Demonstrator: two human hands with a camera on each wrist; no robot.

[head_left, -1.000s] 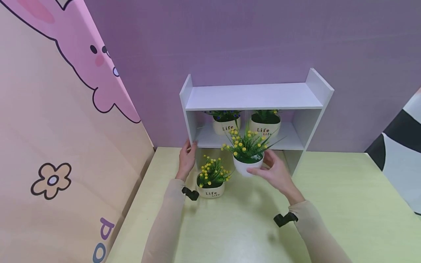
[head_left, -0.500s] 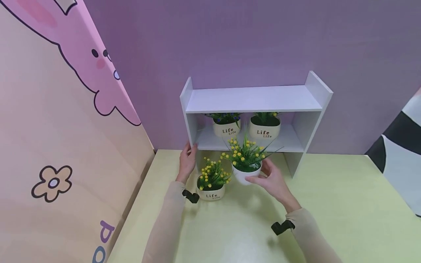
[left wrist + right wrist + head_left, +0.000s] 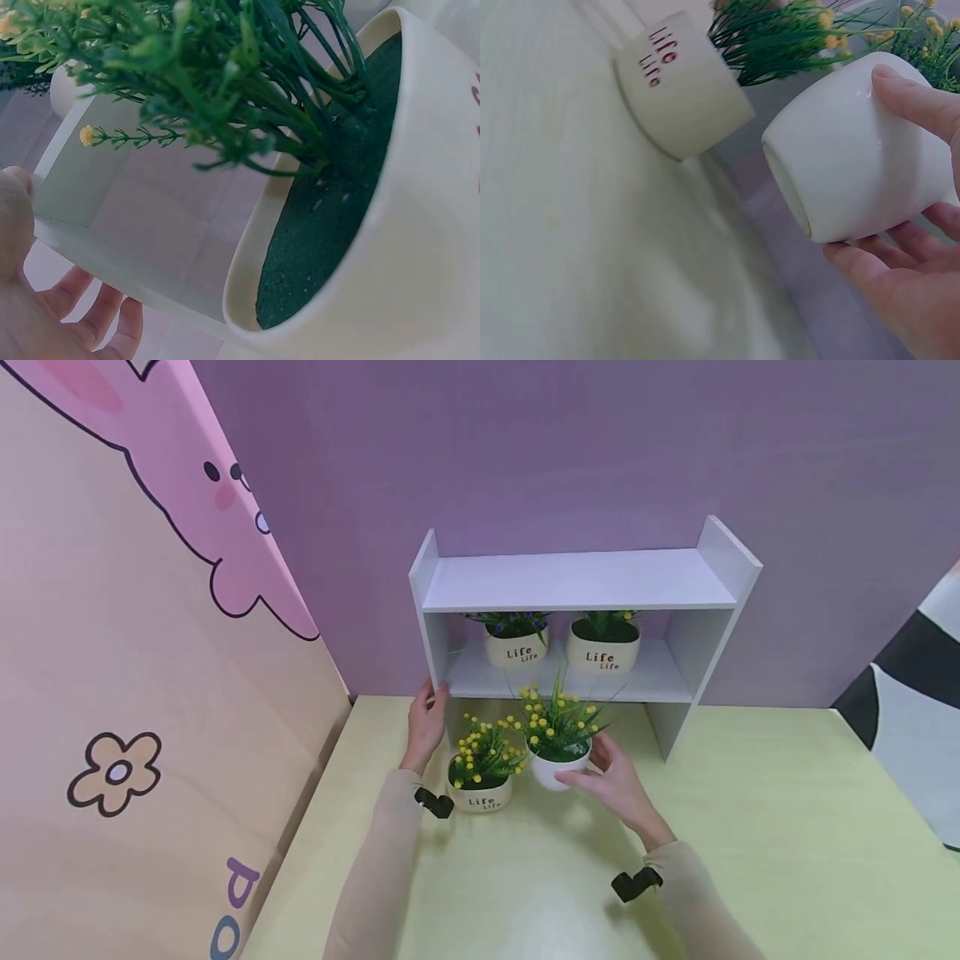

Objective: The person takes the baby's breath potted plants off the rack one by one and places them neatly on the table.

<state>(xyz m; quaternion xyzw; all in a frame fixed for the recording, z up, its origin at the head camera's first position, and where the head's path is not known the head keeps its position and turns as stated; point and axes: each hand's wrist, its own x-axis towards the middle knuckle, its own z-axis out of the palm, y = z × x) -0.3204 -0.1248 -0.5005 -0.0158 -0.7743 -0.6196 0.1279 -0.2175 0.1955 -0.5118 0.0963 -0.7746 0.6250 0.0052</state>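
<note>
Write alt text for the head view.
A person's right hand holds a white pot of yellow flowers near a "Life" pot standing on a pale table. The left hand grips a white shelf unit's left side; two more "Life" pots stand inside.

potted plants (image 3: 558, 743): 4 | shelf (image 3: 577, 578): 1 | table (image 3: 787, 802): 1 | wrist cameras (image 3: 636, 884): 2

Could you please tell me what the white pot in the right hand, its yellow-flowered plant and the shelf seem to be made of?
The white pot looks like glossy plastic or glazed ceramic; its wall shows soft highlights, leaving both open. The yellow-flowered plant seems to be matte plastic, given its uniform blooms. The shelf is probably smooth white-coated board, given its flat panels.
</note>
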